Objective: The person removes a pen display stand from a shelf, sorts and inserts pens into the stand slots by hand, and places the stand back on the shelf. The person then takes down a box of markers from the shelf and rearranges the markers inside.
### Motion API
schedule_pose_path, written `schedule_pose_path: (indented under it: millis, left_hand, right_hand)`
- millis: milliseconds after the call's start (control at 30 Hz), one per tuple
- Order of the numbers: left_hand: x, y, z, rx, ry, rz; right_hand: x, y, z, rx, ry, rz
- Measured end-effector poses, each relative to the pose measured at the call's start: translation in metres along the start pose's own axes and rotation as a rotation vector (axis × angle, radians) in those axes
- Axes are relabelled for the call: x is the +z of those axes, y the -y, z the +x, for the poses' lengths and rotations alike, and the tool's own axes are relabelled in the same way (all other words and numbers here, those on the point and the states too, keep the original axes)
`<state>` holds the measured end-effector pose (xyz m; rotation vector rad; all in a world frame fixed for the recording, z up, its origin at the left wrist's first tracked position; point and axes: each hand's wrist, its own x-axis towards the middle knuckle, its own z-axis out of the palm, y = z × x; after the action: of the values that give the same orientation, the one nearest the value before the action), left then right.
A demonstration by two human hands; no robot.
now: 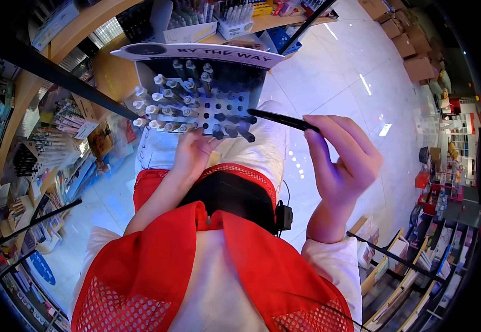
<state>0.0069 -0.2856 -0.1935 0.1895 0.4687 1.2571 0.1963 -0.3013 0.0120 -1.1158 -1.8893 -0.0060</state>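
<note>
My right hand (343, 157) pinches one end of a black pen (282, 119), raised just right of a pen display box (235, 55) lettered "BY THE WAY". The pen's far tip points at the box's right side. Below the box's near edge is my left hand (191, 155), its fingers hidden under and behind the box, seemingly supporting it. Upright pens with pale ends (165, 97) fill the left part of the holed tray (207, 113). Several dark pens (232, 130) stand at the near right, and open holes show in the middle and right.
Wooden shelves (24, 110) packed with pens and stationery curve along the left. More boxed pens (196, 22) stand on the shelf ahead. Cardboard boxes (417, 58) are stacked at the far right, above a pale tiled floor (329, 72). Low racks (412, 265) fill the lower right.
</note>
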Motion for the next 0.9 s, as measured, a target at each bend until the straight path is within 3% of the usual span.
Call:
schedule_pose_path:
  millis: [467,767,900]
  left_hand:
    - [-0.006,0.002,-0.005,0.032,-0.057,0.084]
    - [-0.023,-0.002,-0.003,0.076,0.141,-0.018]
    - [-0.006,0.000,-0.008,0.072,0.020,0.069]
  right_hand:
    - [0.017,-0.006,-0.005,0.026,0.234,0.008]
    - [0.022,-0.006,-0.003,0.060,0.305,-0.044]
    - [0.017,-0.004,-0.001,0.067,0.364,-0.050]
